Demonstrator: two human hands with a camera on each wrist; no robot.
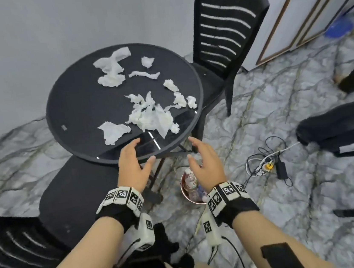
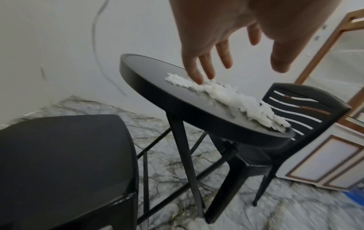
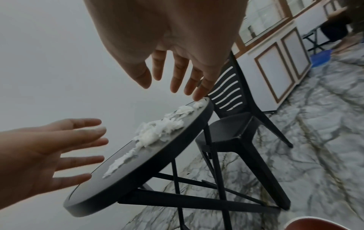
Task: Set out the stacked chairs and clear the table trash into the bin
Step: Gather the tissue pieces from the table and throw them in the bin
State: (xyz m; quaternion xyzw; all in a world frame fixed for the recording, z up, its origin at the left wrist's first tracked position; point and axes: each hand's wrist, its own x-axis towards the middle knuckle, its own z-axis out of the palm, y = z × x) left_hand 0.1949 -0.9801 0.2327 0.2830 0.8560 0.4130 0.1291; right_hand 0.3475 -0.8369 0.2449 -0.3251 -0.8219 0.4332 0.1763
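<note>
A round black table (image 1: 74, 106) carries several torn white tissue scraps (image 1: 149, 117), which also show as a white ridge (image 2: 232, 96) (image 3: 157, 132) in both wrist views. My left hand (image 1: 134, 163) hovers open over the table's near rim, fingers spread, holding nothing. To its right my right hand (image 1: 204, 161) is also open and empty, above a small round bin (image 1: 187, 196) on the floor that holds plastic bottles. One black slatted chair (image 1: 225, 30) stands behind the table at the right. Another black chair (image 1: 73, 202) stands at the near left, its seat partly under the table.
Grey marble floor (image 1: 280, 110) all round, a pale wall behind the table. Cables and a power adapter (image 1: 271, 162) lie on the floor at right. Dark-clothed legs of another person (image 1: 338, 127) are at the right edge. White cabinets with wood trim (image 1: 304, 13) stand far right.
</note>
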